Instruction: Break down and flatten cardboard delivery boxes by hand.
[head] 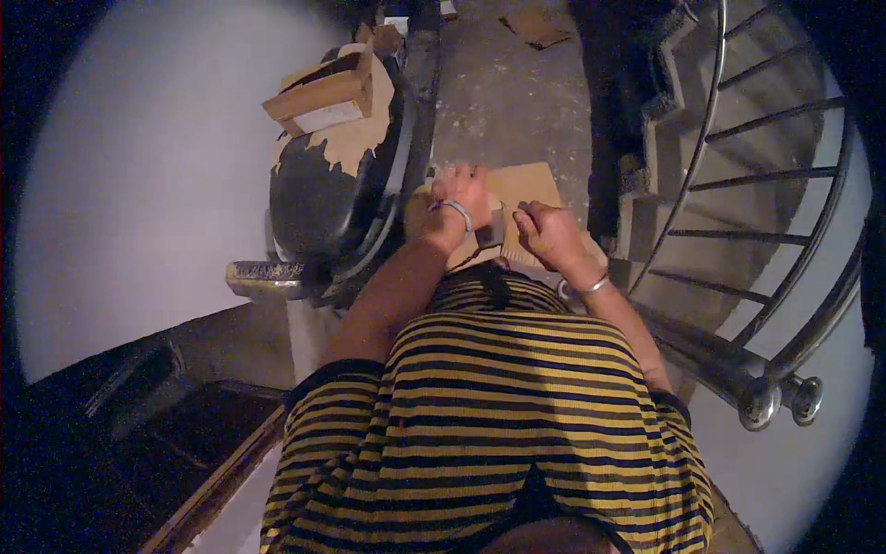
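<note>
A brown cardboard piece [529, 176] lies in front of my body, with a ragged cut or torn edge and ridged corrugation showing near me. My left hand [462, 197] rests on its left part, palm down with the fingers somewhat spread. A grey band circles that wrist. My right hand [550, 232] is curled over the right part of the cardboard, thumb towards the left. Something small and dark shows by its fingers; I cannot tell whether it is held. Between the hands, a dark gap [490, 232] parts the cardboard.
An open cardboard box [325, 97] sits on torn cardboard [356, 142] over a black, rounded, seat-like surface [311, 194] at left. At right, a curved metal railing [709, 118] follows concrete steps [668, 104]. Flattened cardboard [540, 28] lies on the stained floor [498, 90] ahead.
</note>
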`<state>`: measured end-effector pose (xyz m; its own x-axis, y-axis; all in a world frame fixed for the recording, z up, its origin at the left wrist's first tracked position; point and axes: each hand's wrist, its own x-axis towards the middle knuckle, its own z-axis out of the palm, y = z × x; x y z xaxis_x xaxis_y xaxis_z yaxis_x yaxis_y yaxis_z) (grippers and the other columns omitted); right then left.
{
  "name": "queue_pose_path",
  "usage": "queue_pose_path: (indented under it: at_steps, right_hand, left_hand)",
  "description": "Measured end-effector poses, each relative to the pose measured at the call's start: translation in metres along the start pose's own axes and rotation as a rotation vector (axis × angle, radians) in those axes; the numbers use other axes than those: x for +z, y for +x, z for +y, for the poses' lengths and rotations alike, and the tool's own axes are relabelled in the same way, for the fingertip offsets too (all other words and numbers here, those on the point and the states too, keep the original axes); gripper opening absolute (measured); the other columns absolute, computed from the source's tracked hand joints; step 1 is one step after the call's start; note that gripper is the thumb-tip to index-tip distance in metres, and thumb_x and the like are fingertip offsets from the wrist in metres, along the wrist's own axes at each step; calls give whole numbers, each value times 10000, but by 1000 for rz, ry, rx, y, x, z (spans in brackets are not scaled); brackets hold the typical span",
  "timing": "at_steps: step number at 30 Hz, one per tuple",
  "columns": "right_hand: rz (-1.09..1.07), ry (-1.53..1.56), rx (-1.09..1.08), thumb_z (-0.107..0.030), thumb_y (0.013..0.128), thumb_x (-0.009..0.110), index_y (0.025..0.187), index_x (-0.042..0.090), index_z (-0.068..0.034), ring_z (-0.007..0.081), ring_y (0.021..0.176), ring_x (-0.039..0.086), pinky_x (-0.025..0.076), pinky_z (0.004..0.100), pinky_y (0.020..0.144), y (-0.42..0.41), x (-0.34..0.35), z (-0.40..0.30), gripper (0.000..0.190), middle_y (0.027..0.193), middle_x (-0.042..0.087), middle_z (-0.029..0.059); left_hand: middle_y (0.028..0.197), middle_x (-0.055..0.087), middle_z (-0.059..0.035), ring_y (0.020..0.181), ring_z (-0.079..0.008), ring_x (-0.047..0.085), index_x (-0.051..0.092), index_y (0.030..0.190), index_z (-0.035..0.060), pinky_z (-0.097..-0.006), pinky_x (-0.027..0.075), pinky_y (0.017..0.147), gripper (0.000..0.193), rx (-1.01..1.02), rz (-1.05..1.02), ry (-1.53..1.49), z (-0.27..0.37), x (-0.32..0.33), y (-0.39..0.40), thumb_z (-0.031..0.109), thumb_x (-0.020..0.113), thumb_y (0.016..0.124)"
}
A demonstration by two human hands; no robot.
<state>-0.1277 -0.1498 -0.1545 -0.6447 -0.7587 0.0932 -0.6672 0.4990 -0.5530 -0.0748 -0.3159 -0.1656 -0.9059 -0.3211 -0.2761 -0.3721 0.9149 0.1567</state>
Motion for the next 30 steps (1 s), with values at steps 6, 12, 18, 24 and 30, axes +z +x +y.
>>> queue_pose_path:
  at_steps: [6, 12, 18, 24, 30]
  right_hand:
    - [42, 142, 66, -275, 797, 573, 750, 589, 1, 360, 632, 573, 448, 417, 568, 8, -24, 12, 281, 662, 566, 218]
    - [173, 233, 265, -252, 772, 530, 683, 586, 22, 329, 592, 573, 423, 418, 550, 44, -42, 40, 294, 636, 566, 226]
    - [44, 693, 429, -158, 823, 527, 673, 553, -22, 76, 572, 400, 338, 259, 509, 60, -48, 46, 204, 621, 474, -30]
    - [68, 500, 223, -151, 814, 556, 726, 561, -2, 93, 574, 455, 381, 256, 516, 62, -75, 20, 173, 617, 525, 21]
    - [148, 163, -314, -123, 791, 578, 834, 570, -27, 251, 575, 569, 448, 343, 518, 8, -66, -18, 105, 658, 555, 132]
  left_hand:
    - [1053, 520, -186, 1050, -337, 480, 517, 1064, 55, -400, 388, 883, 455, -83, 170, -58, 1, -18, -5, 219, 638, 657]
    - [1052, 535, -179, 968, -354, 543, 514, 1090, 52, -424, 449, 781, 480, 264, 416, -397, 26, -5, -18, 282, 637, 688]
    - [798, 613, -224, 800, -385, 588, 611, 819, -9, -444, 466, 731, 259, 470, 40, -597, 52, 5, -11, 205, 564, 682]
    - [739, 602, -218, 720, -382, 591, 612, 788, -7, -419, 480, 689, 233, 367, 2, -404, 50, -6, -6, 173, 553, 654]
    - [898, 599, -122, 907, -225, 565, 586, 947, 46, -348, 434, 819, 271, 154, -551, -2128, 40, -1, -19, 279, 535, 818]
